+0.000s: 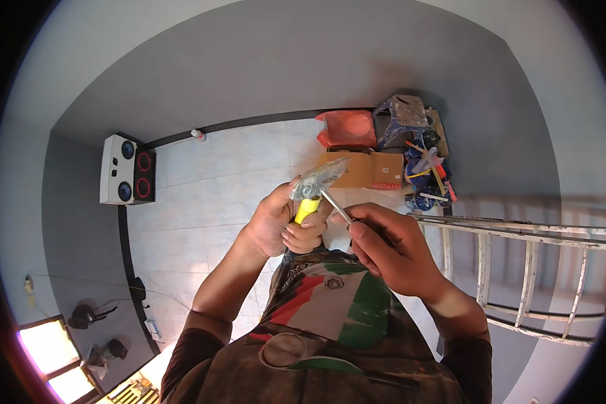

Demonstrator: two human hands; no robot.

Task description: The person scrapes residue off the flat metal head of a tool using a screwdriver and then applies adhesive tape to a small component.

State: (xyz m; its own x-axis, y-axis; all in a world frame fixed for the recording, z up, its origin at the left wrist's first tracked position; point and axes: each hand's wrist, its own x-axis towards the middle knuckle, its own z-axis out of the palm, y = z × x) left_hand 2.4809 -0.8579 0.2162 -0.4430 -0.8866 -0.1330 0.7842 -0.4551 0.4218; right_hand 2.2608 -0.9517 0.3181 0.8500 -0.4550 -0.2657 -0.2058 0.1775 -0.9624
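Observation:
In front of my chest, my left hand (274, 219) is closed round a yellow-handled tool (308, 209). Its grey, whitish-smeared head (318, 178) points up and to the right; whether it is a hammer or a scraper I cannot tell. My right hand (394, 246) grips a screwdriver-like tool (334, 204) with a slim metal shaft, its grip mostly hidden by the fingers. The shaft's tip meets or nearly meets the underside of the smeared head, just right of the yellow handle.
Against the far wall are an opened cardboard box (354, 170), a red plastic item (347, 128), a paint-stained stool (402, 114) and cluttered blue containers (421, 176). A paint-spattered ladder (528, 269) is at the right. A white speaker box (119, 170) stands far left, a small bottle (198, 135) nearby.

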